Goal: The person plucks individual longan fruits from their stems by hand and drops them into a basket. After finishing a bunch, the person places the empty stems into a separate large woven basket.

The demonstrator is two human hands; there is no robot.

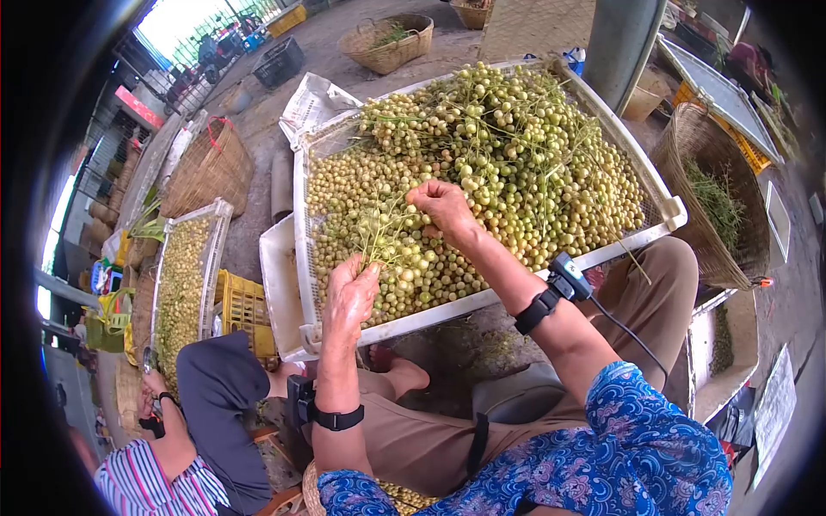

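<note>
A large white-rimmed tray (447, 311) holds a heap of small round yellow-green fruits (508, 129), some loose, some on green stems. Over its near left part, my left hand (351, 292) is closed round the stems of a fruit bunch (391, 249). Just up and to the right, my right hand (443, 208) has its fingers pinched together at the bunch's upper edge; whatever lies between the fingertips is too small to make out. Loose fruits lie beneath both hands.
Left stands a narrower fruit tray (185, 279), with a yellow crate (245, 314) beside it. A co-worker in a striped top (159, 477) sits at lower left. Wicker baskets stand at left (208, 172), top (387, 47) and right (688, 181). A grey post (621, 47) rises behind the tray.
</note>
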